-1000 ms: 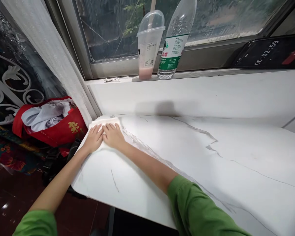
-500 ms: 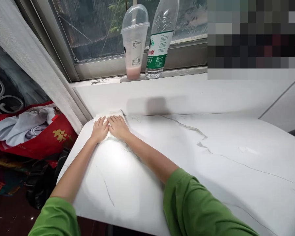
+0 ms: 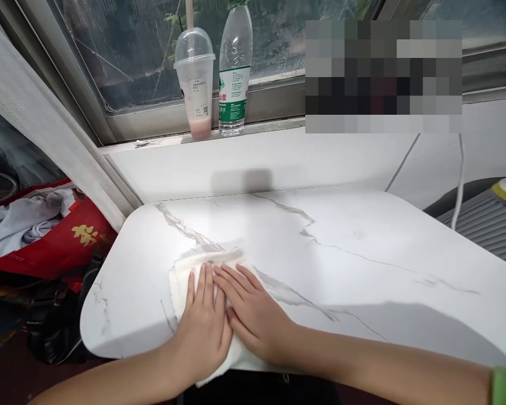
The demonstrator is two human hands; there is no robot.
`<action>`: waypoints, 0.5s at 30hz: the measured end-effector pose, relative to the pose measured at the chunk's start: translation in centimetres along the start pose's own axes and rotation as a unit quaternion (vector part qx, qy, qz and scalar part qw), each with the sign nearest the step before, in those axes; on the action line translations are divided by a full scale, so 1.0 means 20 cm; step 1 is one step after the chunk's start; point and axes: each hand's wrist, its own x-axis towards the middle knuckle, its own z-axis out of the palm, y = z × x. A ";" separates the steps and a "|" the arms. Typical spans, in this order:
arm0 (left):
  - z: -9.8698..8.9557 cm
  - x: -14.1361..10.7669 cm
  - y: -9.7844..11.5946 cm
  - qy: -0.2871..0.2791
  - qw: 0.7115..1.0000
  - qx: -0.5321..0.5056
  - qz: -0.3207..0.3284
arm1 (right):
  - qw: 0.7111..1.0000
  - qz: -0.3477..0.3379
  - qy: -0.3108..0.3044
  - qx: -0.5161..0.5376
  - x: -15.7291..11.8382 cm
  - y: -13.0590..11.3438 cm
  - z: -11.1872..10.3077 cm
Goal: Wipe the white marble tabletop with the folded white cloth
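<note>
A white cloth (image 3: 180,288) lies spread on the white marble-patterned table (image 3: 354,270), close to its front edge, and one corner hangs over that edge. Flat on top of it rests my left hand (image 3: 204,329), fingers stretched forward. My right hand (image 3: 257,315) lies beside it, also flat and angled to the left, with its fingertips meeting the left hand's fingers. Both palms press down on the cloth, and neither hand is closed around it. The part of the cloth under the hands is hidden.
On the windowsill stand a plastic cup (image 3: 200,95) with pink drink and a straw, and a water bottle (image 3: 234,84). A red bag (image 3: 54,236) of clothes sits left of the table, beside a curtain (image 3: 46,112). A white cable (image 3: 459,180) hangs at right.
Both hands have slid the cloth from the table's far left corner by the wall back to the front edge. The view has shifted to the right.
</note>
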 end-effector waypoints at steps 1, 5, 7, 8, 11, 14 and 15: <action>0.01 0.05 -0.01 -0.013 1.000 -0.006 -0.005 | 1.000 0.003 -0.003 0.003 0.02 0.04 0.00; 0.08 0.38 -0.14 -0.051 0.997 -0.022 -0.059 | 0.999 0.034 0.013 0.014 0.21 0.33 0.01; 0.13 0.59 -0.24 -0.031 0.996 -0.027 -0.080 | 0.997 0.061 0.047 0.018 0.34 0.52 0.01; 0.16 0.69 -0.28 -0.009 0.995 -0.029 -0.095 | 0.996 0.068 0.060 0.018 0.40 0.61 0.01; 0.22 0.95 -0.41 0.046 0.992 -0.028 -0.116 | 0.994 0.080 0.079 0.003 0.55 0.83 0.01; 0.26 1.11 -0.49 0.048 0.994 -0.030 -0.095 | 0.989 0.119 0.084 -0.024 0.64 0.95 0.00; 0.26 1.14 -0.52 0.047 0.994 -0.032 -0.088 | 0.987 0.135 0.086 -0.030 0.65 0.97 0.00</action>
